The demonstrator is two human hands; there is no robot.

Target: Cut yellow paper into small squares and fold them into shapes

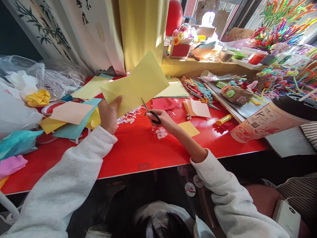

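Note:
My left hand [109,114] grips the lower left corner of a yellow paper sheet [138,82] and holds it up above the red table [138,145]. My right hand [162,119] is closed on a pair of black-handled scissors [150,111]. Their blades point up and left and meet the sheet's lower edge. White paper scraps [130,116] lie on the table under the sheet. Both my arms are in white sleeves.
Coloured paper sheets [71,114] lie at left, with plastic bags [22,96] behind. A yellow glue stick [223,119], a red paper [164,103], a small yellow square [189,128] and a large cup [269,119] sit at right. Pipe-cleaner crafts [279,29] crowd the far right.

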